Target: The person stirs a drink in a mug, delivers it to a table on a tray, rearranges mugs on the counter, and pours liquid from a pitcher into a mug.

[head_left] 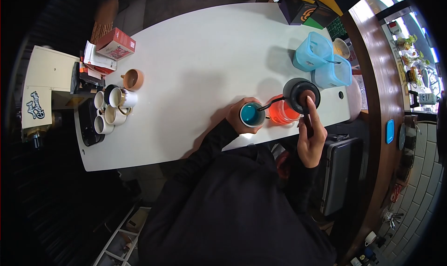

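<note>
My left hand (236, 116) is wrapped around a cup (252, 115) with bright blue liquid inside. My right hand (312, 144) grips the handle of a black gooseneck kettle (293, 90), one finger pressing on its lid. The kettle's thin spout reaches left, its tip over the cup's right rim. Whether any stream leaves the spout I cannot tell. Beneath the kettle and spout, a clear container of red-orange liquid (281, 113) stands on the white table (186, 56), partly hidden by the kettle.
Two light-blue plastic containers (311, 52) stand at the right, near dark boxes (305, 7). On the left are several white mugs (103, 125), a brown cup (133, 80) and a red box (116, 43). A wooden ledge (372, 80) runs along the right.
</note>
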### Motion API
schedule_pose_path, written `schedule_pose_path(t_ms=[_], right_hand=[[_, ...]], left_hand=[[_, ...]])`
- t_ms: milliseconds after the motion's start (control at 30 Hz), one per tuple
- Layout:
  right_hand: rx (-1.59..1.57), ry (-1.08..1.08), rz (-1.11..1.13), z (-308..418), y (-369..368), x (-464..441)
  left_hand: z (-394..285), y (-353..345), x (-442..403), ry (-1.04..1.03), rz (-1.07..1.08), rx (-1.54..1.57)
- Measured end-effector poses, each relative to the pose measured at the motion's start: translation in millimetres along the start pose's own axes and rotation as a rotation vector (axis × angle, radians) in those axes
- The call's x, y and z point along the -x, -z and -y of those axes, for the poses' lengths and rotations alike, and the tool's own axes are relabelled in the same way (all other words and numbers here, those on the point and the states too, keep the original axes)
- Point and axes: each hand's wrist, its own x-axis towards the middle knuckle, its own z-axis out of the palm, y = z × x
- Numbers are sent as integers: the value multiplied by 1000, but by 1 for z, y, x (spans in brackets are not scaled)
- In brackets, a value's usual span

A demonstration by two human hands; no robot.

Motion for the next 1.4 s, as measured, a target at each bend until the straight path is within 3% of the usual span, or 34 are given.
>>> schedule_pose_path(t_ms=[600, 1400], right_hand=[[278, -26, 7, 14, 4, 3], [299, 20, -16, 15, 3, 7]], left_hand=[[-2, -1, -1, -81, -59, -97], [-3, -3, -3, -104, -80, -71]])
